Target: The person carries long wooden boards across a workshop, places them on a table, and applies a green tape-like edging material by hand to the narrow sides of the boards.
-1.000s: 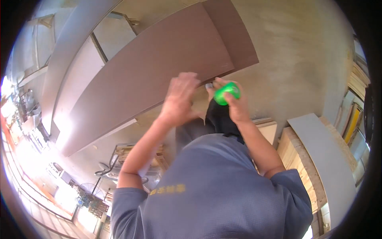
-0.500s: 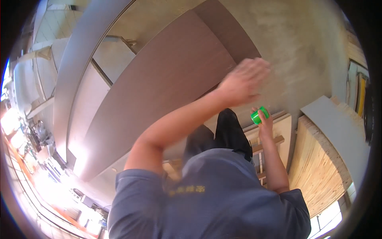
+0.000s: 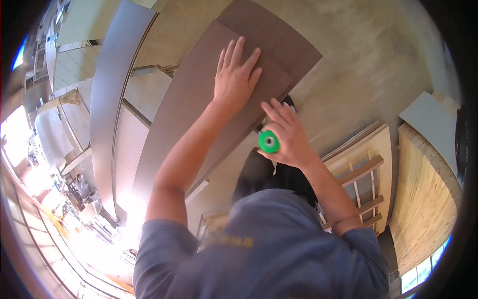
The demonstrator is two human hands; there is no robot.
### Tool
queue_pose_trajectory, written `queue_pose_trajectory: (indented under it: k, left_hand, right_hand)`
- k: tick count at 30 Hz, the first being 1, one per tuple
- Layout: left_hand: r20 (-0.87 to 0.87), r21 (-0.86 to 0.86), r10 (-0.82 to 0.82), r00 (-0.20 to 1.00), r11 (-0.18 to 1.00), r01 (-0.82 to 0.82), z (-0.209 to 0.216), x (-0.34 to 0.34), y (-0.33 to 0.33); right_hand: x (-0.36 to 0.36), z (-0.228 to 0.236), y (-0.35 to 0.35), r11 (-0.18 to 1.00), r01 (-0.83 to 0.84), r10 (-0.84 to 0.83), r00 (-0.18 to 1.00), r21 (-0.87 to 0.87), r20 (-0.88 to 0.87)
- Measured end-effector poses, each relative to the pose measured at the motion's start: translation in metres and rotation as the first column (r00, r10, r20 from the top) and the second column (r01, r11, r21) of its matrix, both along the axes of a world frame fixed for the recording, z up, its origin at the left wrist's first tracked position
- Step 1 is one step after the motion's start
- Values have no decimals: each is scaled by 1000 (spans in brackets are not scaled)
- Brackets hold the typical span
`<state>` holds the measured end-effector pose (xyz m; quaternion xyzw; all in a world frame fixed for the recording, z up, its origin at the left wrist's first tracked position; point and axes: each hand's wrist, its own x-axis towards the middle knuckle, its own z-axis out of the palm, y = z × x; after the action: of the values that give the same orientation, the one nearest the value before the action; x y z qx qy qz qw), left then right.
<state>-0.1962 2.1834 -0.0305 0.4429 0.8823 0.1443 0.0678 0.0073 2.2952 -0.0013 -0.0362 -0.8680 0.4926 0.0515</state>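
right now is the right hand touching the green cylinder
Touching. The head view shows it: the green cylinder sits in the grasp of the right hand, with no gap visible between them.

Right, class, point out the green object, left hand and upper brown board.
Green object (image 3: pixel 265 145): head view, round end.
Left hand (image 3: pixel 233 83): head view, its back.
Upper brown board (image 3: pixel 195 97): head view, top face.

Upper board (image 3: pixel 189 107) on lower board (image 3: pixel 286 40), panel (image 3: pixel 380 143) at right
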Motion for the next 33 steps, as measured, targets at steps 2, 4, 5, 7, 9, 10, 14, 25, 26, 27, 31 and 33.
queue_pose_trajectory:
  k: [2, 4, 5, 7, 9, 10, 14, 25, 26, 27, 31, 33]
  left_hand:
    - [34, 60, -38, 999, 998, 35, 1, -14, 17]
    - [36, -10, -57, 998, 998, 57, 2, -4, -9]
    - [35, -76, -67, 997, 995, 70, 5, -5, -17]
    - [18, -37, -37, 999, 999, 37, 5, -6, 1]
    - [-5, -24, 12, 1000, 1000, -12, 5, -3, 12]
    - [-7, -25, 12, 1000, 1000, -12, 4, -5, 6]
    - [34, -93, 40, 999, 995, -37, -4, -16, -51]
    - [41, -125, 37, 998, 992, -31, -2, -16, -86]
    - [33, -146, 49, 998, 988, -44, 3, -10, -83]
    - [36, -148, -20, 999, 989, 25, -6, -13, -59]
    - [42, 0, -204, 978, 979, 204, -6, -5, 18]
    - [96, -29, -255, 962, 966, 259, -7, 7, -2]
  right_hand:
    - [-13, -1, -11, 994, -84, 83, 996, 74, 21]
    - [-9, -10, -24, 991, -111, 102, 989, 75, 111]
    - [-11, -9, -23, 986, -130, 115, 984, 106, 135]
    - [-16, -13, -23, 989, -127, 116, 984, 78, 133]
    - [-15, -12, -27, 989, -143, 136, 982, 45, 134]
    - [-15, -13, -25, 989, -144, 137, 982, 45, 132]
    - [-8, -13, -24, 988, -144, 134, 977, 50, 163]
    - [-6, -20, -24, 987, -153, 146, 981, 48, 126]
    - [-5, -20, -24, 989, -140, 132, 982, 49, 136]
    - [-5, -20, -22, 988, -135, 125, 984, 81, 124]
    - [1, -19, -36, 977, -152, 137, 985, 148, 106]
    - [10, -10, -41, 974, -159, 130, 976, 160, 177]
